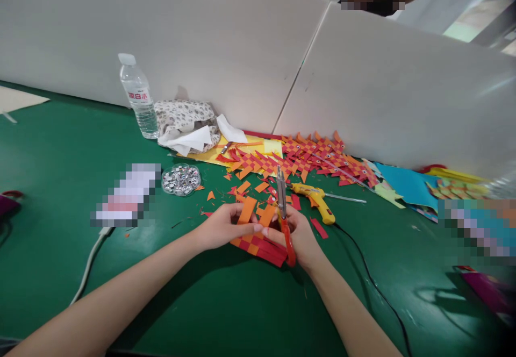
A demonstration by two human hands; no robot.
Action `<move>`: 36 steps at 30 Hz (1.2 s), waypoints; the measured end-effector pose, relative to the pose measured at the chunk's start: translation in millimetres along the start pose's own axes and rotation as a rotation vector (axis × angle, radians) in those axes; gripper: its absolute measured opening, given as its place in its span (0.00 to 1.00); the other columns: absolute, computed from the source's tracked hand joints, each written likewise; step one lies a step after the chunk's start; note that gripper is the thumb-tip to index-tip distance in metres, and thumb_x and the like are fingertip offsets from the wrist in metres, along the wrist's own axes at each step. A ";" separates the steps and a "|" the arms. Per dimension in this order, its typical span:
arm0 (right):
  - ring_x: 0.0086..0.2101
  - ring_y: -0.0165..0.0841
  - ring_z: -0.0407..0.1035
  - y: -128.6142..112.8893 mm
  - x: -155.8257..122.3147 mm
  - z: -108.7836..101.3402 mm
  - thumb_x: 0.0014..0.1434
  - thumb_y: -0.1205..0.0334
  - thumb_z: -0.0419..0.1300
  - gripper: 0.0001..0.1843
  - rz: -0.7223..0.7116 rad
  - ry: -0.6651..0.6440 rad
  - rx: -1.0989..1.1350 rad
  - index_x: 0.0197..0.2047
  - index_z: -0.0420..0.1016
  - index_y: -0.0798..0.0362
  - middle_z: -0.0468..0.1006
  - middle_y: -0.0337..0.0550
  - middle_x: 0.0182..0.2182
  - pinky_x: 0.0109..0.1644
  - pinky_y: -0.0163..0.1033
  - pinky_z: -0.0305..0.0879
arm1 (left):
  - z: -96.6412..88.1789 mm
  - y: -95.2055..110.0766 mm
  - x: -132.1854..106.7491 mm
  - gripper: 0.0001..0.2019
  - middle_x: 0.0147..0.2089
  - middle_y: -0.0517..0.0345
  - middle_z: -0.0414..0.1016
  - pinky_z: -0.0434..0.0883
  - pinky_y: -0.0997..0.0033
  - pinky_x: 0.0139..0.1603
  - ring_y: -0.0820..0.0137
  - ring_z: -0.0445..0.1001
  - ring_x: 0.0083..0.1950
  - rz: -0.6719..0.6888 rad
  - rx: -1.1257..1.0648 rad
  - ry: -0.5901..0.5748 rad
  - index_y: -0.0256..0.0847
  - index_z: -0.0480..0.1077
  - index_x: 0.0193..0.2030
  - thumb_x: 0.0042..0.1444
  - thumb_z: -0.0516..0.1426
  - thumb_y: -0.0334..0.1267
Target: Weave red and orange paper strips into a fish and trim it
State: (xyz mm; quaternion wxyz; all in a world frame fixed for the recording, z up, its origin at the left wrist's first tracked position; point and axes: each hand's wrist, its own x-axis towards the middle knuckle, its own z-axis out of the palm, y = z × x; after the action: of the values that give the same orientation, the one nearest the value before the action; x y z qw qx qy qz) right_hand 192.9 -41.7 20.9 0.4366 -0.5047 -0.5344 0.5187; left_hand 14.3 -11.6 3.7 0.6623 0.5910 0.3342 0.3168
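My left hand (226, 228) is closed on the left side of a woven paper piece (252, 247) in red and orange checks, with loose strips sticking up between the fingers. My right hand (302, 238) pinches the same piece near its middle, the thumbs close together. Tucked in that right hand are scissors (288, 244) with red handles, their metal blades pointing up and away from me. Fingertips behind the paper are hidden. Just beyond the hands lie small orange and red paper scraps (243, 187).
A yellow glue gun (320, 201) lies right, its black cord running towards me. Finished woven paper fish (310, 155) pile up by the partition (181, 40). A dish of googly eyes (181, 179), a phone (127, 195), a water bottle (139, 99) and a tissue pack (187, 120) stand left.
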 end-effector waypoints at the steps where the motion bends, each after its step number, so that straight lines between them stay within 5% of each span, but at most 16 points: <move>1: 0.20 0.25 0.57 -0.9 -0.6 -0.2 0.34 0.62 0.72 0.21 -0.006 -0.021 0.003 0.26 0.63 0.50 0.64 0.29 0.21 0.28 0.35 0.60 | -0.4 0.2 -0.3 0.10 0.27 0.64 0.67 0.61 0.76 0.31 0.76 0.65 0.27 0.005 0.002 -0.022 0.38 0.68 0.29 0.47 0.61 0.42; 6: 0.20 0.26 0.58 -3.6 -3.1 -0.5 0.35 0.62 0.71 0.20 -0.016 -0.085 -0.004 0.26 0.63 0.50 0.65 0.29 0.19 0.28 0.35 0.59 | -2.2 0.0 -1.2 0.10 0.28 0.64 0.64 0.60 0.76 0.32 0.77 0.62 0.29 0.036 -0.003 -0.125 0.38 0.65 0.29 0.50 0.60 0.42; 24: 0.28 0.29 0.67 -2.7 -5.5 -2.5 0.37 0.63 0.71 0.21 -0.019 -0.221 0.122 0.28 0.62 0.51 0.71 0.35 0.28 0.34 0.36 0.64 | -0.2 4.8 -7.2 0.11 0.30 0.63 0.58 0.58 0.74 0.32 0.75 0.58 0.31 0.077 0.093 -0.227 0.38 0.62 0.33 0.55 0.55 0.44; 36: 0.24 0.25 0.62 2.4 -4.0 -5.7 0.37 0.65 0.71 0.20 -0.037 -0.182 0.108 0.28 0.63 0.51 0.68 0.32 0.25 0.29 0.33 0.61 | 0.4 -0.4 -5.7 0.12 0.30 0.64 0.60 0.58 0.74 0.33 0.75 0.59 0.31 0.067 0.043 -0.166 0.38 0.62 0.32 0.53 0.58 0.44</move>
State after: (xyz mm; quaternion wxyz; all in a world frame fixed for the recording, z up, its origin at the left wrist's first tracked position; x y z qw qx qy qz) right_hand 199.2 -45.2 19.3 0.4223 -0.4213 -0.5526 0.5821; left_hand 11.4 -16.5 3.7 0.6640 0.6401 0.2651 0.2812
